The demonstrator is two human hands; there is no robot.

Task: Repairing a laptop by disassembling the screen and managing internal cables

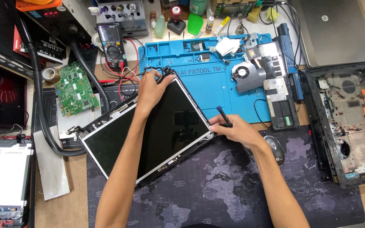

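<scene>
Centrally, a laptop screen panel point(165, 131) lies tilted on the desk point(74, 202), its lower part on a dark mat printed with a world map point(224, 185) and its upper corner reaching a blue repair mat point(216, 84). White lettering runs across the blue mat just above the panel. At the upper edge of the desk stand a small green bottle point(160, 26) and a narrow yellow label strip point(221, 25), near a yellow-framed meter point(113, 42).

The left hand point(151, 90) rests on the panel's upper corner, fingers curled over the edge and pressing on the frame beside a loop of black cable point(159, 69). The right hand point(233, 128) is closed around a dark-handled tool point(224, 116), held upright at the panel's right corner, with the fingertips touching the frame.

A green circuit board point(76, 88) lies left of the panel. A cooling fan point(248, 74) sits on the blue mat. A black mouse point(275, 150) lies just beside the right wrist. An opened laptop base point(347, 122) lies at the right.
</scene>
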